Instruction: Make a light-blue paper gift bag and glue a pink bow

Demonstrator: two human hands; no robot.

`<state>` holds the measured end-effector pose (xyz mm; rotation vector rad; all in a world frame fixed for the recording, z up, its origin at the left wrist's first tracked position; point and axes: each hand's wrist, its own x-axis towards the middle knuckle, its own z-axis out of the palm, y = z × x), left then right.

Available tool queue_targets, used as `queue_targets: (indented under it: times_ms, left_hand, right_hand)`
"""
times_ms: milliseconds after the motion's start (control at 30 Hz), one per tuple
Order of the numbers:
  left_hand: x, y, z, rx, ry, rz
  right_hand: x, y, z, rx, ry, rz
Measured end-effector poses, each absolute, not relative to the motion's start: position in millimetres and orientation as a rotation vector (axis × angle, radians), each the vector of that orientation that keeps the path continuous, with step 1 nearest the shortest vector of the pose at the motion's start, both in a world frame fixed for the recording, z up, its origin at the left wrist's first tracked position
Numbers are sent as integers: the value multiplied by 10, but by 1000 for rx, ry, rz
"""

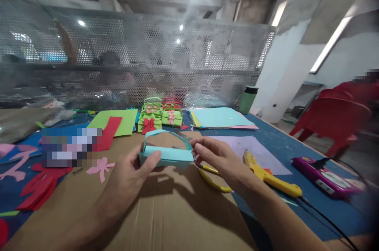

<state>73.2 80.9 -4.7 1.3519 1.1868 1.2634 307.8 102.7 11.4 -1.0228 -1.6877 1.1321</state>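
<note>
A small light-blue paper basket [166,153] with an arched handle sits between my hands, just above a brown cardboard sheet [154,211]. My left hand [133,174] grips its left end, thumb across the front wall. My right hand [216,158] pinches its right end where the handle meets the wall. Yellow-handled scissors [211,178] lie under my right hand. A yellow glue gun [269,176] rests just right of my right wrist.
Finished green paper baskets [158,117] with bows stand at the back. Coloured paper sheets [219,117], red and pink cut-outs [38,186], a pink bow [100,167], a purple device [322,178] with a cable, a green cup [248,100] and red chairs [334,118] surround the blue table. A perforated metal screen [133,57] stands behind.
</note>
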Motion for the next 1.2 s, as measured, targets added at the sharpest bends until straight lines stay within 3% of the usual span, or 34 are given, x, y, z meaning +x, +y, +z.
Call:
queue_targets:
  times_ms: [533, 1200]
  left_hand:
    - [817, 787, 17, 1267, 1154, 1226]
    - [721, 961, -26, 559, 706, 1124]
  right_hand:
    - [2980, 1016, 14, -902, -1550, 1453]
    - [2987, 935, 66, -816, -1470, 1379]
